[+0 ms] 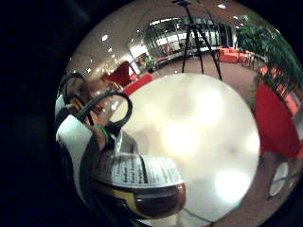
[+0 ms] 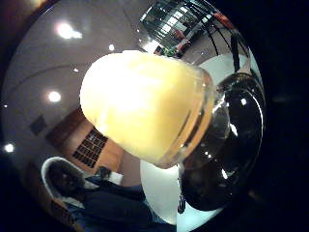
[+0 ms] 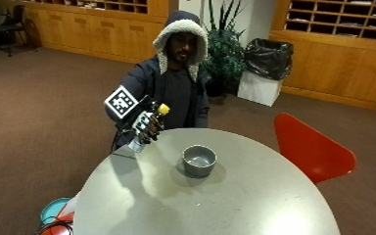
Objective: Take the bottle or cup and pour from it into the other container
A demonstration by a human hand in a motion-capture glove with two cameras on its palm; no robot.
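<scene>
The outside view shows my gloved right hand gripping a dark bottle with a yellow cap, lifted above the round table's far left edge and tilted towards the middle. A grey cup stands upright on the table, to the right of the hand and below it, apart from the bottle. The little finger side palm view has the bottle's label close against the palm. The yellow cap and the bottle's dark shoulder fill the thumb side palm view.
A red chair stands at the table's right side. A teal and red object lies on the floor at the table's near left. A plant and a bin stand behind the person.
</scene>
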